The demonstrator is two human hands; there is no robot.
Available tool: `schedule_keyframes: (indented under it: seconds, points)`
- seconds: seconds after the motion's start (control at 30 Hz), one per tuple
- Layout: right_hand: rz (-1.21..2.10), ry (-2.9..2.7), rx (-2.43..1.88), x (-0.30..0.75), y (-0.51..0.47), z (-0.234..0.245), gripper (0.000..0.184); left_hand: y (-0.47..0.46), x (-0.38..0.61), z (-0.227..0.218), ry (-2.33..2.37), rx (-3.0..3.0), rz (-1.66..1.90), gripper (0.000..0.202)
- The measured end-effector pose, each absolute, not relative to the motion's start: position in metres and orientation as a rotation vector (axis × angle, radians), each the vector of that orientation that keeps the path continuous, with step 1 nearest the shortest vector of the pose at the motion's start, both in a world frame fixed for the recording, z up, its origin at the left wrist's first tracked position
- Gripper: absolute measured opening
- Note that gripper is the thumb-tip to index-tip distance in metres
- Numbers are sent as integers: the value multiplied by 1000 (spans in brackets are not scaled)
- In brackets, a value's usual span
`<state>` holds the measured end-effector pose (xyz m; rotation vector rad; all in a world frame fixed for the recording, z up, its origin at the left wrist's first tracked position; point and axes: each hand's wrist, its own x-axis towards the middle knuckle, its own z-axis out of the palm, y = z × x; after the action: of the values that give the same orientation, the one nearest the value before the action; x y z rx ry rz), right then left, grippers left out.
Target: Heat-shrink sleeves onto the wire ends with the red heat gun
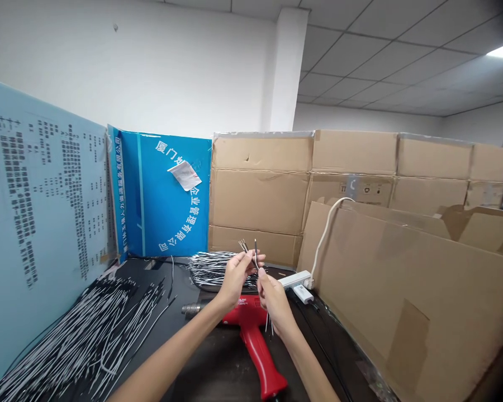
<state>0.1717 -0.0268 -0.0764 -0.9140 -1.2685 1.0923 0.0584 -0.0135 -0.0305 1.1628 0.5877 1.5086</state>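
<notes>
My left hand (235,277) pinches a few thin wires (243,245), their bare-looking tips pointing up past the fingers. Close beside it, my right hand (272,296) is closed on wires too; one black-tipped wire (255,245) stands up between the hands, and white and dark ends (269,325) hang below the right palm. Which hand grips that upright wire cannot be made out for certain. Under both hands lies a red heat gun (260,352), its metal nozzle to the left and its handle toward me. Behind the hands is a bundle of black and white wires (207,268).
A large heap of white wires with black ends (79,329) covers the table's left side. A white power strip (295,278) with a plugged-in white adapter (303,293) sits at right. Cardboard panels (260,201), a blue board (167,212) and a printed light-blue panel (46,195) wall the table.
</notes>
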Motion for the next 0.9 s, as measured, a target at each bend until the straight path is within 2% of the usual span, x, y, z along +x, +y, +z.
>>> schedule_keyframes:
  seconds: [0.17,0.27,0.37,0.47,0.7,0.8,0.9]
  points:
    - [380,-1495,-1135,179,-35,-72,50,-26,55,-26,1057,1457,1976,42]
    - [-51,-1608,-1303,179,-40,-75,46,-29,52,-18,1162,1727,1887,33]
    - [-210,-1662,-1372,176,-42,-79,46,-26,52,-15,1151,1839,1780,31]
    - [24,-1607,-1283,171,-42,-81,45,-22,56,-18,1040,1746,1732,38]
    - [1255,-1050,-745,161,-37,-78,44,-27,56,-20,672,1266,1494,52]
    - [1439,-928,-577,157,-42,-75,37,-37,46,-18,657,1227,1506,52]
    - [1391,-918,-564,155,-46,-75,34,-52,31,-14,721,1319,1571,50]
